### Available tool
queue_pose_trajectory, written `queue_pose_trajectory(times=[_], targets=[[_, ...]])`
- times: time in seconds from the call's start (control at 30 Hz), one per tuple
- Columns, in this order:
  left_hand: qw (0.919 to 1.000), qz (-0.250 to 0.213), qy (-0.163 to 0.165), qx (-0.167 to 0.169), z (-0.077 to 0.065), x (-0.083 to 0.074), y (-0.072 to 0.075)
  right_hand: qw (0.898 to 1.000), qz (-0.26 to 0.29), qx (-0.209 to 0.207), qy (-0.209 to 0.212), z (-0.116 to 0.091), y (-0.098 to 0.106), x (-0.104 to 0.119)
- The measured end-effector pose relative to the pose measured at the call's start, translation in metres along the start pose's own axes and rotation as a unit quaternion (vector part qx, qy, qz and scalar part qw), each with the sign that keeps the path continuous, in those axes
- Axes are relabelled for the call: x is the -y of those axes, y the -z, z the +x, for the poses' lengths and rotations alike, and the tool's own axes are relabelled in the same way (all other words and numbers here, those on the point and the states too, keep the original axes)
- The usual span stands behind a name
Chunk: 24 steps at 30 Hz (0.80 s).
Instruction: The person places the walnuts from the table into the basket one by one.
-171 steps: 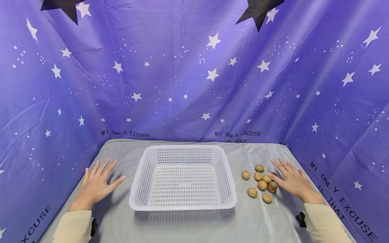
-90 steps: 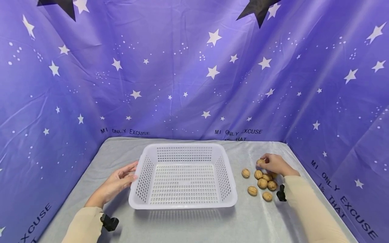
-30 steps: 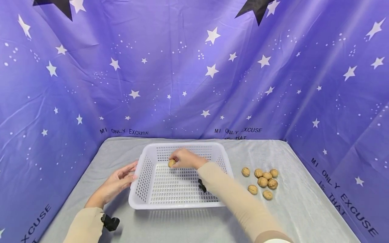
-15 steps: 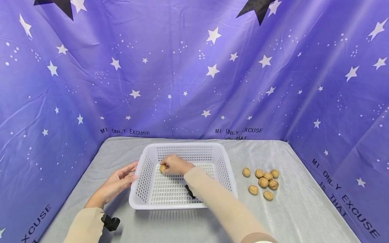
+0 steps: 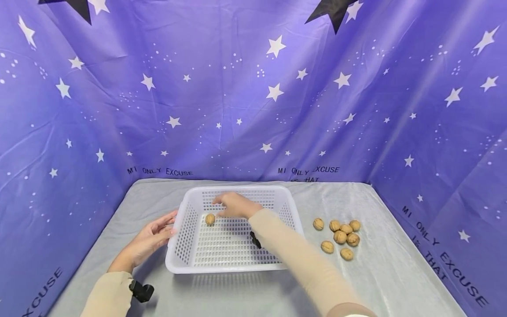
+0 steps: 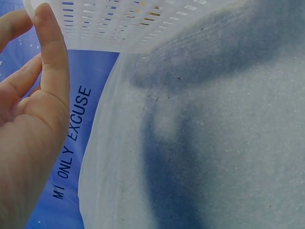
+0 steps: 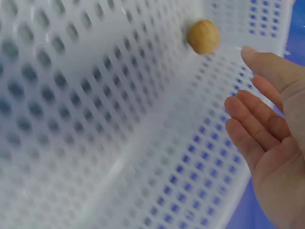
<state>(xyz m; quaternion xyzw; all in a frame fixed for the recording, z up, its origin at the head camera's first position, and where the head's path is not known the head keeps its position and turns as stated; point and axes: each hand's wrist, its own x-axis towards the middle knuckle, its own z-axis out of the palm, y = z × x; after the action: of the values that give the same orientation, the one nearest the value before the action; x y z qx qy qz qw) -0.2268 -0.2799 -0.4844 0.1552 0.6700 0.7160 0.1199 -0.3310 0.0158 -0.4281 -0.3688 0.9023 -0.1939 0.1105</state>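
A white plastic basket (image 5: 233, 269) with perforated walls stands on the table. My left hand (image 5: 145, 241) holds its left rim, thumb and fingertips at the edge; the left wrist view shows the thumb (image 6: 51, 52) right at the rim. One walnut (image 5: 210, 219) lies on the basket floor near the back left, also visible as a round walnut (image 7: 204, 36) in the right wrist view. My right hand (image 5: 236, 205) hovers inside the basket just right of that walnut, its fingers apart and holding nothing. Several walnuts (image 5: 339, 237) lie loose on the table to the right.
A grey cloth (image 5: 392, 268) covers the table. Purple star-printed curtains (image 5: 253, 110) enclose the back and both sides. My right forearm sleeve (image 5: 301, 259) crosses over the basket's front right rim.
My right hand picked a walnut from the right group, carried it left into the basket, released it and has drawn back slightly. My left hand moved earlier to the basket's rim and stays there.
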Motion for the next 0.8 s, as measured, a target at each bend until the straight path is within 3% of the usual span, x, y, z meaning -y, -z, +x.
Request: queue_pose_trajectory(times=[0.17,0.4,0.8], targets=[[0.9999,0.0,-0.007,0.009,-0.002,0.001,0.001,1.0,0.001,-0.002,0.013,-0.016,0.029,0.0],[1.0,0.002,0.002,-0.004,-0.001,0.0,0.0,0.999,-0.014,-0.031,0.022,-0.044,0.063,-0.009],[0.9999,0.003,0.01,-0.008,-0.001,0.0,0.0,0.992,-0.022,-0.123,-0.018,-0.12,0.103,-0.067]])
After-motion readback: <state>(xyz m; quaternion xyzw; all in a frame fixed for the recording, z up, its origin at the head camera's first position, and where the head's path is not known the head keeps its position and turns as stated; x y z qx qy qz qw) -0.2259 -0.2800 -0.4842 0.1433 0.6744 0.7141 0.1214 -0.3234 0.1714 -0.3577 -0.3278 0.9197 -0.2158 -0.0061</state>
